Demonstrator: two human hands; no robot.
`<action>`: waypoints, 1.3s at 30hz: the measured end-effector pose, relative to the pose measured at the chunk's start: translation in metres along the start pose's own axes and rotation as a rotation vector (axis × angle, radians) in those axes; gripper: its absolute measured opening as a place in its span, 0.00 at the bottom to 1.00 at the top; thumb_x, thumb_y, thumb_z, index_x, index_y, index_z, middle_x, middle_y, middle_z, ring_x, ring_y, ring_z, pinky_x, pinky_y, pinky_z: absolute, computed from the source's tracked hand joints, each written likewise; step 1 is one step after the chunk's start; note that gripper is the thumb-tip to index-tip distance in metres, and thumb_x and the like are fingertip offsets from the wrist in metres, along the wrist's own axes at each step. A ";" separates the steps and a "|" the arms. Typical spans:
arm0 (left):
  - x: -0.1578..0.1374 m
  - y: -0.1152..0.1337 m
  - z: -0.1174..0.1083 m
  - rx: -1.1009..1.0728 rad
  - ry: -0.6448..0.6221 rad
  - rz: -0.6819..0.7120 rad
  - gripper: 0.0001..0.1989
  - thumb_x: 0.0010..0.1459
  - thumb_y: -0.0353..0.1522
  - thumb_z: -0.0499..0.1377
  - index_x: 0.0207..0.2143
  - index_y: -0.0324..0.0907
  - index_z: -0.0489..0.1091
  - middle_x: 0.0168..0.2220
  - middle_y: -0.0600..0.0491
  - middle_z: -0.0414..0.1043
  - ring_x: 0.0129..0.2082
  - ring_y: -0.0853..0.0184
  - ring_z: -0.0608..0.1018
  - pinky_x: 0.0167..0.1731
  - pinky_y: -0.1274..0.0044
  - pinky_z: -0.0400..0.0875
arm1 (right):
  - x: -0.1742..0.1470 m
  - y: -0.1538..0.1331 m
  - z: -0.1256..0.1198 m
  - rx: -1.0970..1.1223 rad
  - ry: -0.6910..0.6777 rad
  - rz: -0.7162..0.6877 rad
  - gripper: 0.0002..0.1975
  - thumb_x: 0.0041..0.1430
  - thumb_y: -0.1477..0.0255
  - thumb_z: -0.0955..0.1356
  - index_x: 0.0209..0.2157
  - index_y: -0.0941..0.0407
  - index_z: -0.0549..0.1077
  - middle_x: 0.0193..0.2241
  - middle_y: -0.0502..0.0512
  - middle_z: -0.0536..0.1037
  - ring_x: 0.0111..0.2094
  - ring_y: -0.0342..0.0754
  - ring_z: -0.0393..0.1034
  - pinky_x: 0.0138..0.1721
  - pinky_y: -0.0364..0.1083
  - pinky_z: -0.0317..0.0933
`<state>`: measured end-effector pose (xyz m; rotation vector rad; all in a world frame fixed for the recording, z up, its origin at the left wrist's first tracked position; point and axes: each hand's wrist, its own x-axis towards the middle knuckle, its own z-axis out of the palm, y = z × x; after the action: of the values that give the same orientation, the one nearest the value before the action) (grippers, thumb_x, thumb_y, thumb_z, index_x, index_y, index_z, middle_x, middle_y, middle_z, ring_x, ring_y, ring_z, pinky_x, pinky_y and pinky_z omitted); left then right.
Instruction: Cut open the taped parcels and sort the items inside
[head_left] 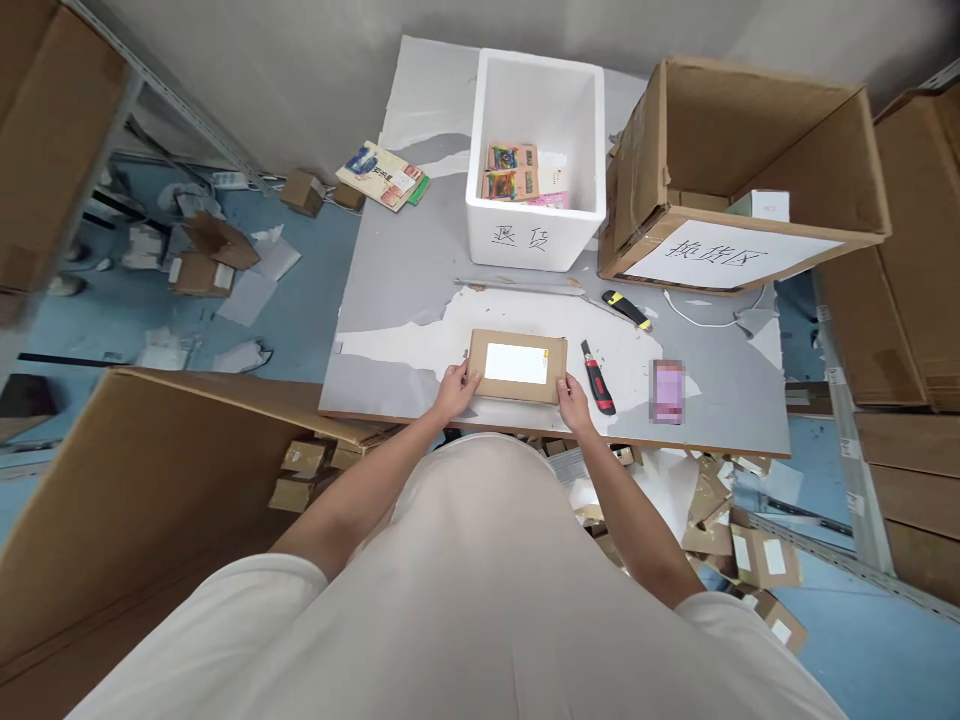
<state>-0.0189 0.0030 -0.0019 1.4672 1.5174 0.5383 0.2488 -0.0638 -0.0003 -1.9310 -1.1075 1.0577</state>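
Note:
A small brown cardboard box (555, 372) with a white label on its top face is held level at the front edge of the table. My left hand (456, 390) grips its left end, and my right hand (573, 402) grips the right end. Just right of the box lies a red and black utility knife (598, 380). Farther back is a yellow and black utility knife (627, 310). A pink, pixelated item (667, 392) rests to the right of the red knife.
On the table (397, 290) stand a white foam bin (510, 240) holding flat packs and a large open carton (637, 170) with a small box inside. Booklets (382, 178) lie at the left edge. A big open carton (150, 480) stands left of me; boxes litter the floor.

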 end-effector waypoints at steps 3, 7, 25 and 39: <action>-0.005 -0.005 0.000 -0.037 -0.018 -0.009 0.27 0.58 0.42 0.56 0.58 0.40 0.65 0.41 0.47 0.65 0.42 0.62 0.72 0.44 0.69 0.70 | -0.003 0.012 0.001 0.125 0.004 0.046 0.33 0.58 0.48 0.59 0.56 0.54 0.67 0.53 0.60 0.72 0.53 0.53 0.66 0.54 0.54 0.61; -0.020 -0.017 -0.002 -0.093 -0.042 -0.019 0.33 0.57 0.45 0.58 0.60 0.38 0.61 0.50 0.41 0.64 0.50 0.58 0.71 0.43 0.70 0.72 | -0.019 0.032 -0.001 0.259 0.056 0.162 0.34 0.57 0.49 0.59 0.56 0.57 0.66 0.48 0.61 0.74 0.46 0.51 0.71 0.47 0.53 0.67; -0.035 -0.006 -0.013 -0.062 0.052 0.042 0.23 0.54 0.43 0.60 0.48 0.39 0.72 0.42 0.45 0.73 0.40 0.61 0.76 0.44 0.67 0.73 | -0.029 0.006 -0.003 0.118 0.075 -0.012 0.27 0.54 0.56 0.65 0.51 0.56 0.68 0.44 0.61 0.74 0.43 0.52 0.69 0.46 0.54 0.66; -0.029 0.005 -0.012 -0.093 0.082 0.032 0.26 0.54 0.45 0.60 0.52 0.40 0.69 0.47 0.44 0.69 0.46 0.59 0.74 0.42 0.69 0.72 | -0.026 0.000 -0.010 0.134 0.067 -0.035 0.31 0.60 0.50 0.59 0.57 0.54 0.68 0.56 0.61 0.69 0.54 0.54 0.65 0.53 0.55 0.62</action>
<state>-0.0307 -0.0200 0.0168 1.4146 1.5141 0.6870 0.2494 -0.0885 0.0127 -1.8218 -1.0040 1.0149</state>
